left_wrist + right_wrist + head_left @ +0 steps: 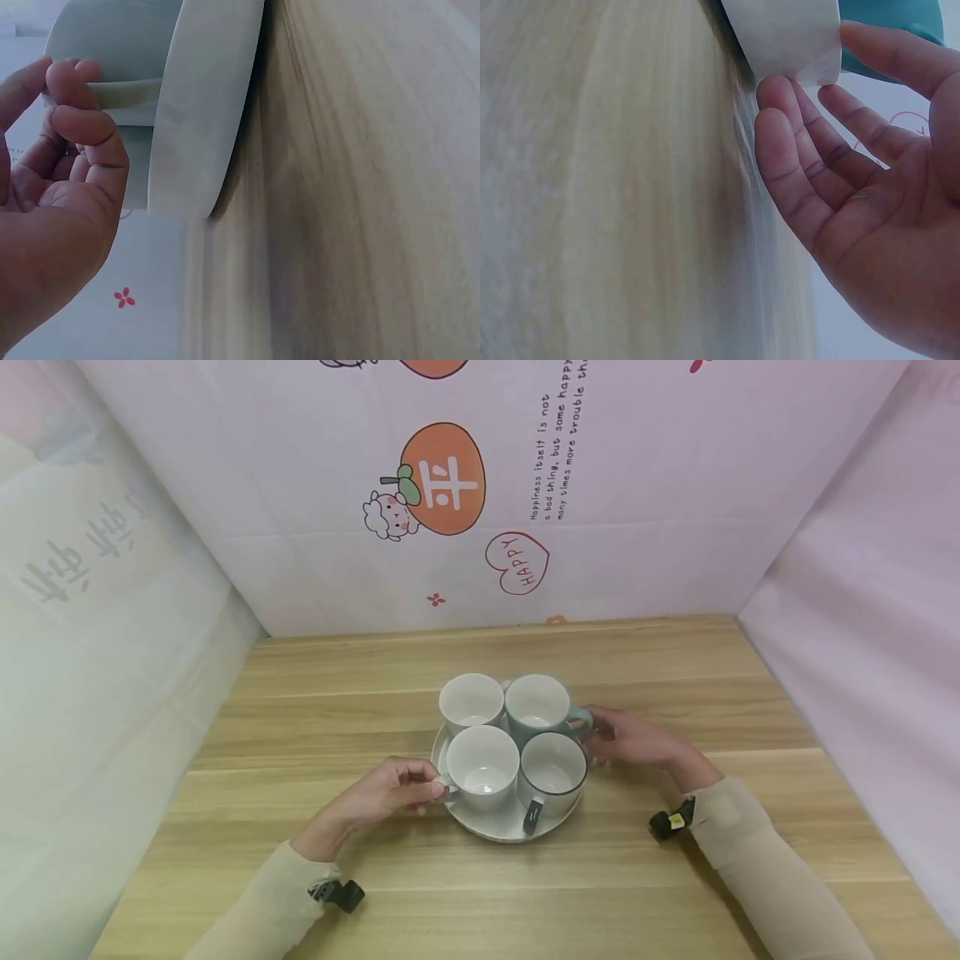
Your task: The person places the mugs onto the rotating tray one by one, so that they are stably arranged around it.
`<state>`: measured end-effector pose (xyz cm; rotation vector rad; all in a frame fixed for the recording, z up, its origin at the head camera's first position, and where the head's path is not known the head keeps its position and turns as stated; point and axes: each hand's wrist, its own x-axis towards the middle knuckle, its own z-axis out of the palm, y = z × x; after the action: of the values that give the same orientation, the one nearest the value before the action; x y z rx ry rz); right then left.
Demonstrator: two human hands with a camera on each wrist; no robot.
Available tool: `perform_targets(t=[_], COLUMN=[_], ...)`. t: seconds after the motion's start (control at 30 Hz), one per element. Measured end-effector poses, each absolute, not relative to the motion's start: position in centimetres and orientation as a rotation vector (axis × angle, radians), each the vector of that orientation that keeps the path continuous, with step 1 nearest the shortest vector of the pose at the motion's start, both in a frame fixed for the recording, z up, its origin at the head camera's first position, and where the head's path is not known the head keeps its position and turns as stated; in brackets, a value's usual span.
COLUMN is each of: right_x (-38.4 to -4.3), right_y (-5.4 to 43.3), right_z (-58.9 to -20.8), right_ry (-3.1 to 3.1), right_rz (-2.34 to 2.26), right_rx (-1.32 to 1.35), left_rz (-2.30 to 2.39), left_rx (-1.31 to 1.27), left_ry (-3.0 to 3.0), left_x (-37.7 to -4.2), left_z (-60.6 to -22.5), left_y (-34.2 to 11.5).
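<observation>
Several mugs stand upright and close together on a white round dish (498,828). My left hand (393,793) pinches the handle of the front-left white mug (483,768); the left wrist view shows the thumb and fingers around that handle (127,94). At the dish's right side is my right hand (626,739), its fingers loosely bent and fingertips right at the dish's wall (787,37). Just above that hand is the teal mug (538,703). Another white mug (471,702) stands at the back left. At the front right is a white mug with a dark rim and dark handle (553,768).
The dish sits on a wooden table (480,893). A printed white cloth (637,568) rises at the table's back edge, and pale cloth walls stand on the left and right. Dark wrist cameras are strapped over both sleeves.
</observation>
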<state>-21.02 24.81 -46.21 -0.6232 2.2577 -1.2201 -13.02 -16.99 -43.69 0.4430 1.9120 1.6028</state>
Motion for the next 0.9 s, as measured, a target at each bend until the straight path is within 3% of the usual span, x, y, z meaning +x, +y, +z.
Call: perform_targets(t=[0.23, 0.6, 0.9], right_x=[-21.1, -21.5, -21.9], right_y=[24.8, 25.0, 25.3], right_z=[-46.3, -45.9, -46.1], right_ry=[2.251, 2.283, 2.284], right_rz=[-1.23, -1.205, -1.243], right_rx=[-0.635, -0.635, -0.668], left_rz=[1.587, 1.423, 1.374], left_rx=[0.459, 0.763, 0.735], left_ry=[1.934, 2.139, 2.256], left_x=[-13.0, -13.8, -14.6], left_z=[-43.3, -43.2, -42.2], left_y=[-17.2, -18.9, -19.9])
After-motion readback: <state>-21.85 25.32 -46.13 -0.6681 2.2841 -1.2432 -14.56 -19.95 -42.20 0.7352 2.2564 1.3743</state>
